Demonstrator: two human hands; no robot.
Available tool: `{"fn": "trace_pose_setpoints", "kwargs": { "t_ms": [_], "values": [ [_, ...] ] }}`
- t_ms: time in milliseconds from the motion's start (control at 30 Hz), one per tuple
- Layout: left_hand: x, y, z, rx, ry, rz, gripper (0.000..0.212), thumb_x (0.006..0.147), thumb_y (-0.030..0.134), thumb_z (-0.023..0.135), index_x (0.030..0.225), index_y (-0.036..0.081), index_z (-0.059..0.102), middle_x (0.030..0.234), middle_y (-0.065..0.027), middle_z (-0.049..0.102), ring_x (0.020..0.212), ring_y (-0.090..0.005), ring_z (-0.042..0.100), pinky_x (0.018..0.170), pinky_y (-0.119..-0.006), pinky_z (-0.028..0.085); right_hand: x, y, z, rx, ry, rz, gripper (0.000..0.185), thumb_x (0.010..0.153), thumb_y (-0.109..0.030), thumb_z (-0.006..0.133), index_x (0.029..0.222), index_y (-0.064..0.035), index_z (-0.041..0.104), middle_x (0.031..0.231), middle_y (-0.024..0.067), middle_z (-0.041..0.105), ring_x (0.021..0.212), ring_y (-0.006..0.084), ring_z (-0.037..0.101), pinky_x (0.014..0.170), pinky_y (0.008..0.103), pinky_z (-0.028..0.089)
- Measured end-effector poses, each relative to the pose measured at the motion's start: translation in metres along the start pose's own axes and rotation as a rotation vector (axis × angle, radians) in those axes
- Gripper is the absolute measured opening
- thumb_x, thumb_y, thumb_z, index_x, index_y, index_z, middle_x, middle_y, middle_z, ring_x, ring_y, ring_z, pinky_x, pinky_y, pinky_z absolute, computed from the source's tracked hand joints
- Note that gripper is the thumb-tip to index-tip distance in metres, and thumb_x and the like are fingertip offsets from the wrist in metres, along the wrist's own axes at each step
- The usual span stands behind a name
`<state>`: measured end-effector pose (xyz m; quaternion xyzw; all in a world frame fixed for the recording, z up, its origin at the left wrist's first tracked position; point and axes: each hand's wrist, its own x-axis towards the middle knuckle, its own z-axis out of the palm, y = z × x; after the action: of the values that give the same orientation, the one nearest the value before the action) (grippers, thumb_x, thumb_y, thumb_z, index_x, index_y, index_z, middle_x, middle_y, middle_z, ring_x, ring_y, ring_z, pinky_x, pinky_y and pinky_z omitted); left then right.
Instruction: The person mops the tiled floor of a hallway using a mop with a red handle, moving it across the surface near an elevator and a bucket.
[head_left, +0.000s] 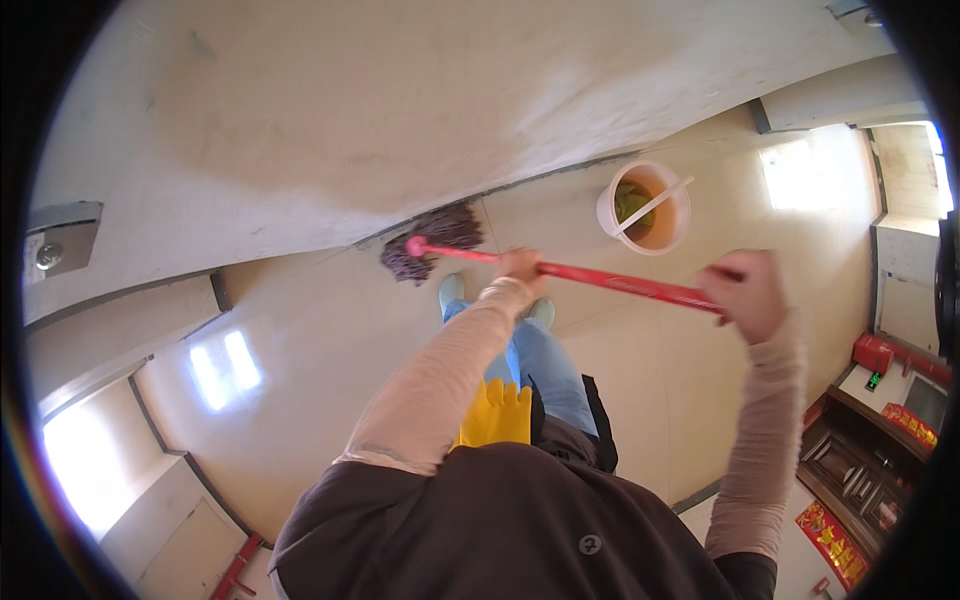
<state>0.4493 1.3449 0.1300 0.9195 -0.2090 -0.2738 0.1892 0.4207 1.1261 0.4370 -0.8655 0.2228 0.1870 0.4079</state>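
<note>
A string mop with a red handle (615, 283) slants across the view. Its dark, greyish-purple mop head (450, 229) lies on the floor against the foot of the wall. My left hand (520, 268) grips the handle partway along, and my right hand (746, 292), slightly blurred, is closed around its upper end. Right of the mop head stands a white plastic bucket (680, 225) holding brownish liquid and a green cloth, with a pale stick lying across its rim. A yellow rubber glove (495, 416) hangs at my waist.
A pale wall (337, 112) with a dark lower edge runs across the top. Tiled floor (315, 390) lies around my feet, with bright reflections on both sides. At the lower right stands a dark wooden cabinet (844, 461); a red box (872, 352) is near it.
</note>
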Motion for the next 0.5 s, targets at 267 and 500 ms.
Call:
{"fn": "trace_pose_setpoints", "kwargs": {
  "t_ms": [267, 500],
  "values": [
    [-0.094, -0.175, 0.068, 0.196, -0.329, -0.413, 0.013, 0.067, 0.019, 0.067, 0.077, 0.012, 0.064, 0.092, -0.0127, 0.06, 0.088, -0.0274, 0.057, 0.075, -0.033, 0.048, -0.033, 0.051, 0.173, -0.196, -0.443, -0.151, 0.018, 0.076, -0.024, 0.055, 0.084, -0.0096, 0.062, 0.073, 0.0163, 0.058, 0.07, 0.035, 0.055, 0.064, 0.0404, 0.045],
    [-0.073, -0.054, 0.054, 0.19, -0.268, -0.196, 0.012, 0.065, 0.025, 0.064, 0.066, 0.014, 0.063, 0.076, -0.0118, 0.061, 0.074, -0.0299, 0.059, 0.067, -0.038, 0.048, -0.046, 0.066, 0.075, -0.14, -0.279, 0.045, 0.024, 0.071, -0.016, 0.063, 0.09, -0.0012, 0.062, 0.078, 0.0157, 0.062, 0.068, 0.023, 0.06, 0.064, 0.029, 0.045]
  ]
}}
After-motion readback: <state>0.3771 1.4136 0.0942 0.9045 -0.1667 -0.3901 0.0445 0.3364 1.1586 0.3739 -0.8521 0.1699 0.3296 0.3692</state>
